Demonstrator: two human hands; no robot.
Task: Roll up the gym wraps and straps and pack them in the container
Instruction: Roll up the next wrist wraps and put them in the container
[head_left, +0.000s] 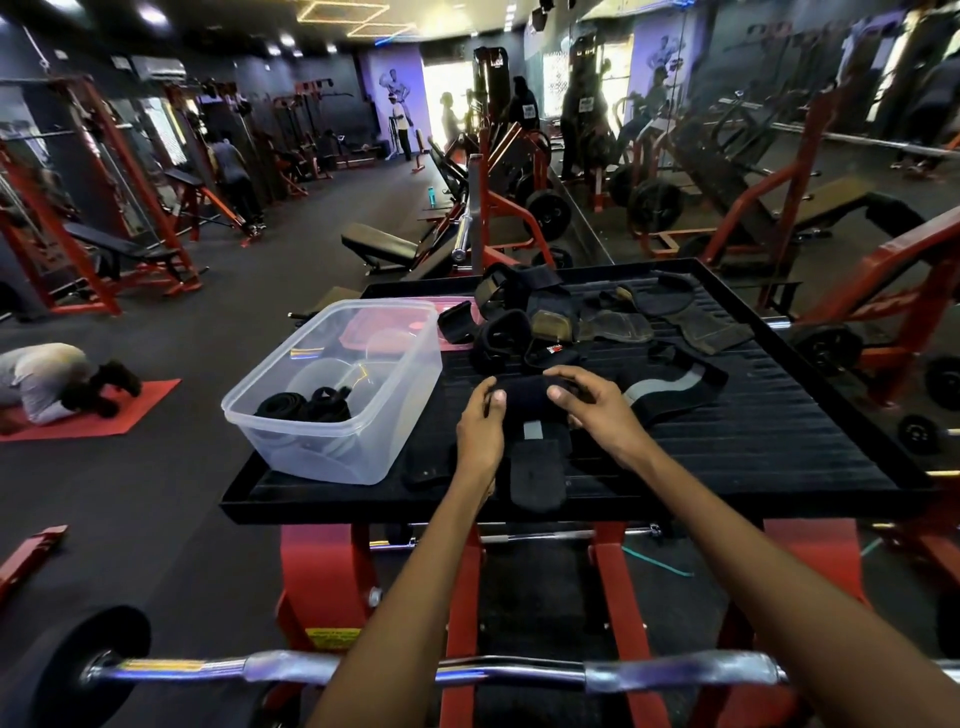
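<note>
**Slack in the roll is your main risk**

Your left hand (480, 415) and right hand (587, 402) both pinch the black fabric gym wrap (522, 397) mid-platform, its grey-striped tail (670, 387) trailing right. Ease your grip and it probably unwinds. The clear plastic container (332, 395) sits just left; the loose black and tan straps (571, 325) beyond could snag.

— Where's the container (340, 395)?
— On the surface (753, 447), left of both grips; rolled straps (311, 405) lie in it.
— And the wrap (524, 397)?
— Between the grips. The loose pile (571, 322) lies behind them.
</note>
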